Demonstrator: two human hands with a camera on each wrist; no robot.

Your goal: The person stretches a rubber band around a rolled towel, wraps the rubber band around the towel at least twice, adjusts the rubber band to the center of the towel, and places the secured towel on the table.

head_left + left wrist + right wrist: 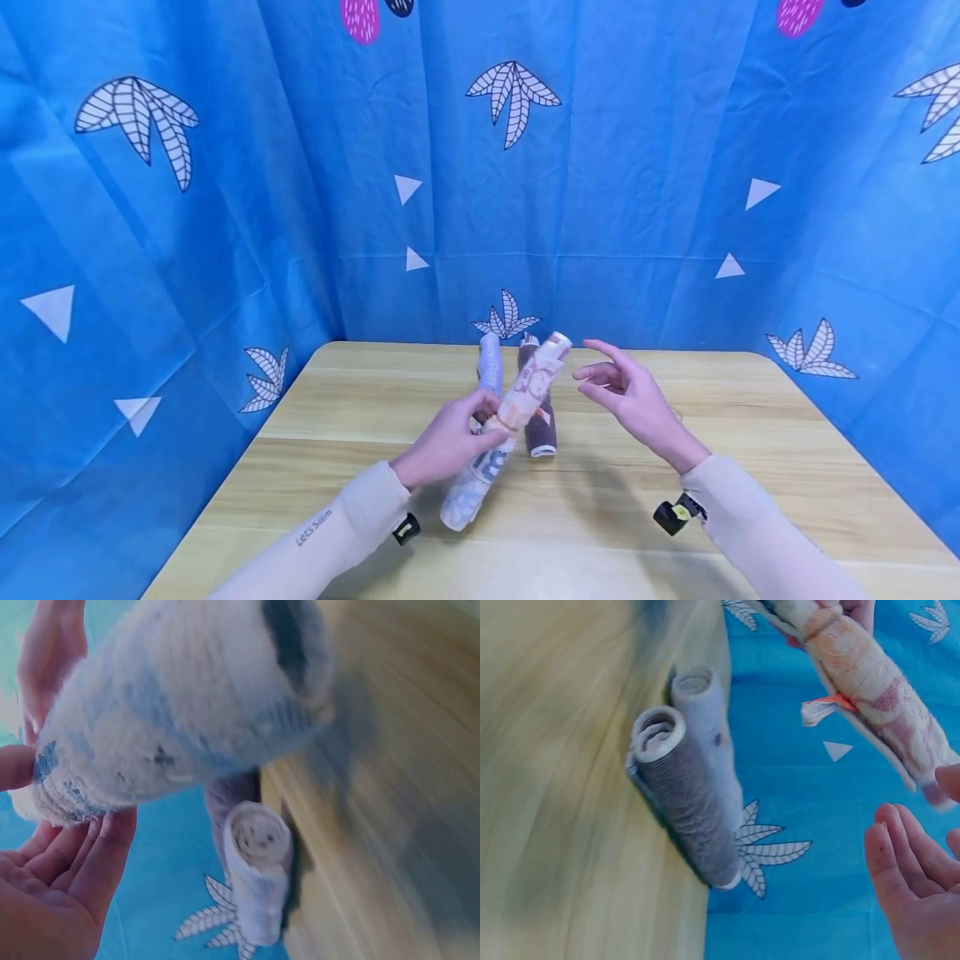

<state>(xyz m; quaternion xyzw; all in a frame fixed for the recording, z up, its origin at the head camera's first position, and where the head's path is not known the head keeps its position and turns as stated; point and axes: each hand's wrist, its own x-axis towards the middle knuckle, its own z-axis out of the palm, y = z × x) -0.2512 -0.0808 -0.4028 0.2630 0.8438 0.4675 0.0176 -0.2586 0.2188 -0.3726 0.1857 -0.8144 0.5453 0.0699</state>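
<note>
My left hand (457, 437) grips a rolled towel (528, 392) round its middle, holding it tilted above the table. The towel is pale, with blue patterning on the near half and pink and orange on the far half. An orange and white tag (821, 711) sticks out of it in the right wrist view. Just right of the towel's far end, my right hand (637, 400) hovers with fingers loosely bent and nothing in them. Behind the held towel, a dark grey-brown roll (542, 437) and a lavender roll (490, 360) lie on the table, each partly covered in the head view.
The light wooden table (337, 425) has rounded far corners. A blue curtain (645, 192) with leaf and triangle prints hangs round its back and sides. In the right wrist view, the dark and lavender rolls lie side by side near the table's far edge.
</note>
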